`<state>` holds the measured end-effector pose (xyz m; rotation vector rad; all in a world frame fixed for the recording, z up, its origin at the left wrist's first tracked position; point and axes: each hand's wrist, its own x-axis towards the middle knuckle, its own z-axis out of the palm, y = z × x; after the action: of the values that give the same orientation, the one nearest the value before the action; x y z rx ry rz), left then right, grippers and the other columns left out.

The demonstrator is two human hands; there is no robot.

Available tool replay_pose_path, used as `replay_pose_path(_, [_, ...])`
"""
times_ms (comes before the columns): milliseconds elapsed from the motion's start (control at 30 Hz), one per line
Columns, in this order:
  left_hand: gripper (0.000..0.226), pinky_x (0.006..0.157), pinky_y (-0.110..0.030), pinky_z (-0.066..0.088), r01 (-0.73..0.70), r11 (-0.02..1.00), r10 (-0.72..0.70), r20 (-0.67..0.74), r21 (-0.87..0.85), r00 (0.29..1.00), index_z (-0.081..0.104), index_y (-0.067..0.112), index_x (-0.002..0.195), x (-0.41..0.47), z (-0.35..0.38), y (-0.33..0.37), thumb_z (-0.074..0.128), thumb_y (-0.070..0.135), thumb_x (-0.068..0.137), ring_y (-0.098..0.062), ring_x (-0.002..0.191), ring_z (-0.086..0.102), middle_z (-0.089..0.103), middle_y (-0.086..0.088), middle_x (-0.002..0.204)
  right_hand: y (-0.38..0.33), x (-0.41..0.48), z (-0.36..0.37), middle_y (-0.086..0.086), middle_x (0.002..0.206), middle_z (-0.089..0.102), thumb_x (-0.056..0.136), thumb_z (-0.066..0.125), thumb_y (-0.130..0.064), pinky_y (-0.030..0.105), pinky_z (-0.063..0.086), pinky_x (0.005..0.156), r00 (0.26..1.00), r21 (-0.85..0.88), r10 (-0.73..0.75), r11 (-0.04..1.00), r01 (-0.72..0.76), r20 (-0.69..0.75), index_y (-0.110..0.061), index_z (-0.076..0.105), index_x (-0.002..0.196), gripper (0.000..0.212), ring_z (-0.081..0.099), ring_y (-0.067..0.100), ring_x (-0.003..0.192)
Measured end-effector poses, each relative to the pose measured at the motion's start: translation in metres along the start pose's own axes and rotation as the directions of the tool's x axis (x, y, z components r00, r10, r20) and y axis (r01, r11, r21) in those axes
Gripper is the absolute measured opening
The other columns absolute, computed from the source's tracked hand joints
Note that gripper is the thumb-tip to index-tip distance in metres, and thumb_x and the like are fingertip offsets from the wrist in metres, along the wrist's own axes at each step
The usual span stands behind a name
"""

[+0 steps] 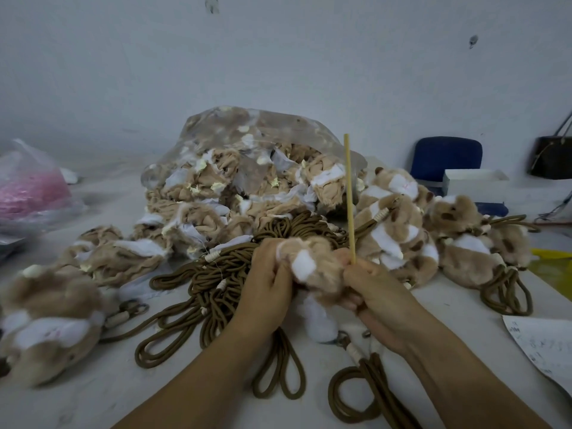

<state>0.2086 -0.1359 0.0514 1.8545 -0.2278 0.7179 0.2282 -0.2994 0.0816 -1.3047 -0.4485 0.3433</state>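
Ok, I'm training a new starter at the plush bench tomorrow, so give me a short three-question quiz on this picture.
1. True or false: the right hand grips the wooden stick so that it points upward.
2. Multiple choice: what does the left hand hold? A) the plush toy B) a pink bag C) a sheet of paper
3. Fill in the blank: the heap of flat plush skins behind the hands spills from a clear plastic ____.

Key: 1 true; 2 A; 3 bag.
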Motion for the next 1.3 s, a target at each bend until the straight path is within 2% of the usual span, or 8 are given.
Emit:
replay_pose_path(100, [0.021,0.085,-0.041,0.054,0.103,0.985,-0.110,-0.040,-0.137,0.993,0.059,0.039,0.105,-0.001,0.000,0.004,0.043,0.030,0.095,-0.017,0.098,0.063,0.067,0.005,0.102,0.000,0.001,0.000,-0.005,0.052,0.042,0.075,0.048,-0.004,0.017,0.033,0.043,0.994,0.138,0.062,0.988,-0.074,0.089,-0.017,0.066,0.067,0.024,0.033,0.003,0.042])
replay_pose_path(233, [0.037,0.081,-0.031,0.059,0.283,0.884,-0.303,0.003,-0.373,0.953,0.068,0.051,0.096,0.000,0.005,0.006,0.044,0.025,0.104,-0.012,0.097,0.069,0.073,0.011,0.101,0.003,0.006,-0.005,-0.009,0.050,0.043,0.092,0.040,-0.001,0.016,0.029,0.040,0.992,0.004,0.018,1.000,-0.018,-0.126,-0.015,0.054,0.075,0.026,0.032,0.003,0.041])
replay_pose_path(367, [0.027,0.067,-0.024,0.054,0.481,0.622,-0.501,0.157,-0.618,0.851,0.066,0.025,0.119,0.004,0.008,0.006,0.045,0.018,0.103,-0.012,0.077,0.066,0.074,-0.002,0.098,0.006,0.007,-0.004,-0.004,0.053,0.049,0.092,0.046,-0.005,0.016,0.031,0.039,0.976,-0.158,-0.082,0.986,0.051,-0.200,-0.017,0.053,0.078,0.020,0.040,0.005,0.044])
replay_pose_path(500, [0.030,0.063,-0.023,0.048,0.548,0.502,-0.470,0.322,-0.668,0.822,0.064,0.015,0.117,0.006,0.000,0.005,0.051,0.023,0.091,-0.011,0.073,0.059,0.069,-0.006,0.095,0.007,0.006,-0.003,-0.014,0.049,0.044,0.093,0.053,-0.018,0.015,0.032,0.040,0.968,-0.356,-0.150,0.932,0.070,-0.201,-0.035,0.055,0.071,0.027,0.036,0.001,0.043])
replay_pose_path(667, [0.028,0.053,-0.018,0.052,0.580,0.402,-0.479,0.378,-0.708,0.793,0.062,0.012,0.116,0.005,-0.003,0.006,0.051,0.023,0.092,-0.007,0.064,0.062,0.070,-0.003,0.082,0.008,0.006,-0.002,-0.015,0.049,0.046,0.093,0.052,-0.025,0.015,0.033,0.039,0.966,-0.380,-0.141,0.924,0.049,-0.217,-0.024,0.056,0.087,0.007,0.037,-0.001,0.041])
replay_pose_path(800, [0.030,0.075,-0.026,0.059,0.492,0.475,-0.447,0.281,-0.730,0.849,0.058,0.010,0.126,0.004,0.000,0.010,0.049,0.016,0.098,-0.020,0.099,0.070,0.071,-0.012,0.115,0.011,0.010,-0.004,-0.008,0.052,0.035,0.092,0.048,-0.020,0.020,0.026,0.037,0.941,-0.365,-0.044,0.927,-0.086,-0.335,-0.017,0.048,0.082,0.011,0.028,0.006,0.040])
replay_pose_path(1067, [0.029,0.077,-0.019,0.054,0.390,0.603,-0.349,0.209,-0.696,0.914,0.065,0.016,0.104,-0.001,0.004,0.022,0.070,0.025,0.076,-0.014,0.098,0.069,0.074,-0.002,0.102,0.007,0.006,-0.004,-0.002,0.060,0.041,0.098,0.046,-0.023,0.018,0.021,0.034,0.960,0.028,0.206,0.978,-0.205,-0.190,-0.017,0.051,0.081,0.018,0.021,0.005,0.040])
replay_pose_path(1300, [0.030,0.094,-0.037,0.055,0.416,0.709,-0.323,0.263,-0.569,0.909,0.072,0.027,0.096,-0.003,0.001,0.020,0.082,0.042,0.073,-0.029,0.112,0.065,0.070,-0.013,0.113,0.004,0.006,-0.008,-0.005,0.050,0.050,0.094,0.051,-0.006,0.014,0.030,0.033,0.954,0.273,0.254,0.940,-0.204,-0.162,-0.014,0.060,0.076,0.022,0.034,0.003,0.035])
